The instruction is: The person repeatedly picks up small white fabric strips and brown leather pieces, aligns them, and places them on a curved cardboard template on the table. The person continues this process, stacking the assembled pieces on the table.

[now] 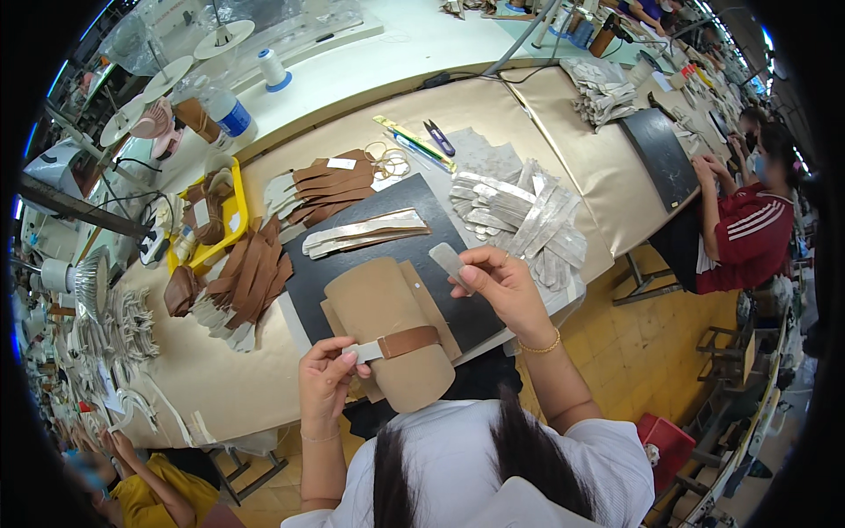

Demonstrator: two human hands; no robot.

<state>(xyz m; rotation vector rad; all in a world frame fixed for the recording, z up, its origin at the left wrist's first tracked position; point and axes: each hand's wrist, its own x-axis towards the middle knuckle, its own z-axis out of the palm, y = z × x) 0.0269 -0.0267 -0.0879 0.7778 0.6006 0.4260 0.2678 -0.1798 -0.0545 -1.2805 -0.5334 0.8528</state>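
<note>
Left hand lower centre: grip pinched tight on the pale end of a brown strap wrapped across a tan leather piece, fingers curled, wrist low. Right hand centre, raised: thumb and fingers closed on a small grey strip. Both over a black mat on the desk. Yellow tray at left holds brown leather pieces.

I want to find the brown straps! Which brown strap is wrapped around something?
The brown strap across the rolled tan sheet, by the left hand. The others lie loose in piles on the table.
</note>
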